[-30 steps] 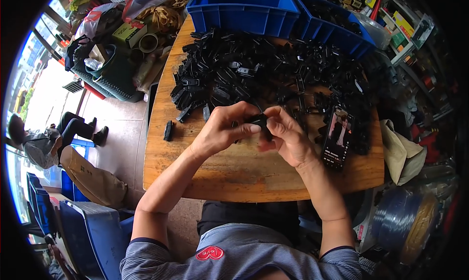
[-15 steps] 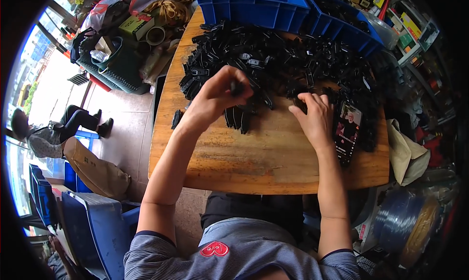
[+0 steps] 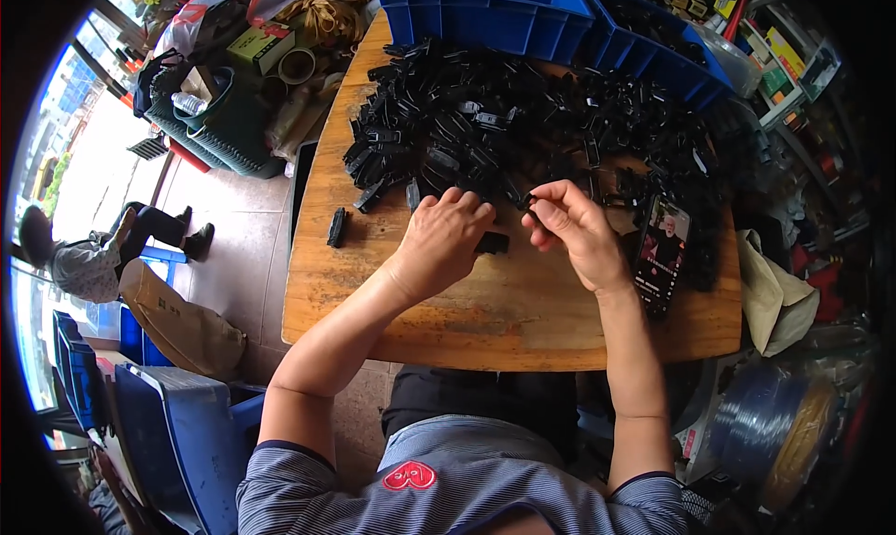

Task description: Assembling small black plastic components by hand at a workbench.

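Note:
On the wooden table (image 3: 401, 316), my left hand (image 3: 441, 241) is closed with its back up, the fingers curled down. A black plastic part (image 3: 492, 243) sticks out from under its fingertips. Just to the right, my right hand (image 3: 581, 232) pinches a small dark piece (image 3: 527, 203) between thumb and forefinger; its exact kind is too small to make out. Beyond both hands spreads a large heap of black plastic parts (image 3: 467, 115), long and narrow like clips. One single black part (image 3: 338, 227) lies apart at the table's left side.
Blue plastic bins (image 3: 485, 20) stand behind the heap, with a second blue bin (image 3: 653, 64) at the far right holding dark parts. A phone (image 3: 663, 255) with a lit screen rests right of my right hand. On the left, a person (image 3: 89, 264) sits beyond the table.
My left hand has come down and right, turning its back upward. My right hand has shifted left, and its fingers have gone from spread to pinching a small dark piece.

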Available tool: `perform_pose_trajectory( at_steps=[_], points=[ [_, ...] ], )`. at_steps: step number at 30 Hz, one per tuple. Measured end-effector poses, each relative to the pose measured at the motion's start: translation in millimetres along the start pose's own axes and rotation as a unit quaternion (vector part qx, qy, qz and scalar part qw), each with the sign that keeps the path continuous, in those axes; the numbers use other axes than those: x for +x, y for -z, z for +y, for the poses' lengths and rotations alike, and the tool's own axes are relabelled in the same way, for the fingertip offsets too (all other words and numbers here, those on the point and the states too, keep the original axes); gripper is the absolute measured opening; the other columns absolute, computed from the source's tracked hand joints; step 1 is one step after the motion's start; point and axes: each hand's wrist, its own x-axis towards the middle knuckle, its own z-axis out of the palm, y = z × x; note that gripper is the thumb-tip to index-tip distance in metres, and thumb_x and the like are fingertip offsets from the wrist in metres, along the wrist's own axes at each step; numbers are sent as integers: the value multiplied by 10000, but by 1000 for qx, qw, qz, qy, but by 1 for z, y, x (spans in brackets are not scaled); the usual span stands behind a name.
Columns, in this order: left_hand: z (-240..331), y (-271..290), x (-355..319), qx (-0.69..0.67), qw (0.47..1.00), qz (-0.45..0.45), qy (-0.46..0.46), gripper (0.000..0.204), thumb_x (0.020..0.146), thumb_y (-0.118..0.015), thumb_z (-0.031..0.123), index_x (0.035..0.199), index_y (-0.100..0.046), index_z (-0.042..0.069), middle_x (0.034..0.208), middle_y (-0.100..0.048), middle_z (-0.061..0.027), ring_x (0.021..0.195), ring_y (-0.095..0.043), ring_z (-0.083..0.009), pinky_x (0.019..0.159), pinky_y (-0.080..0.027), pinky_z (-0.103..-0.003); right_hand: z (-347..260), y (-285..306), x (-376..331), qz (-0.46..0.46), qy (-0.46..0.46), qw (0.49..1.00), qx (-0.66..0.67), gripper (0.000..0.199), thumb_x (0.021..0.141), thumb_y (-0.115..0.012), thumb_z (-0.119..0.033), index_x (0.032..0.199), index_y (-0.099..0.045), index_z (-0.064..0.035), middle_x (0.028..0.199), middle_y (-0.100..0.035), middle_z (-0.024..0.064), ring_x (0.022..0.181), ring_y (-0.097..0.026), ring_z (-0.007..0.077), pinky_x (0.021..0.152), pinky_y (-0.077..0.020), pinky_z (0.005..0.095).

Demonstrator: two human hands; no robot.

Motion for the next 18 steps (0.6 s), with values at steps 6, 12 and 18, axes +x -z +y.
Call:
perform_pose_trajectory(
  at_steps=[6, 12, 18],
  points=[
    [-8, 12, 12, -170, 985, 35, 13, 254, 651, -680, 84, 847, -519, 70, 834, -544, -56, 873, -545, -263, 697, -458, -375, -4, -6, -4, 34, -15, 994, 107, 190, 905, -542, -262, 968, -518, -84, 782, -558, 16, 641, -512, 88, 568, -407, 210],
    [-5, 22, 13, -355, 934, -25, 44, 244, 736, -686, 66, 906, -512, 55, 847, -580, -50, 805, -574, -157, 695, -450, -253, 1, -3, -3, 44, -5, 987, 156, 194, 897, -554, -265, 970, -525, -88, 768, -546, 9, 642, -502, 90, 563, -400, 217],
    [6, 17, 12, -528, 845, 82, 32, 231, 776, -659, 29, 988, -567, 31, 802, -578, -7, 749, -539, -78, 676, -442, -237, -1, -6, -5, -26, -12, 977, 209, 204, 887, -569, -245, 998, -520, -81, 747, -554, 32, 630, -518, 108, 551, -407, 225]
  ],
)
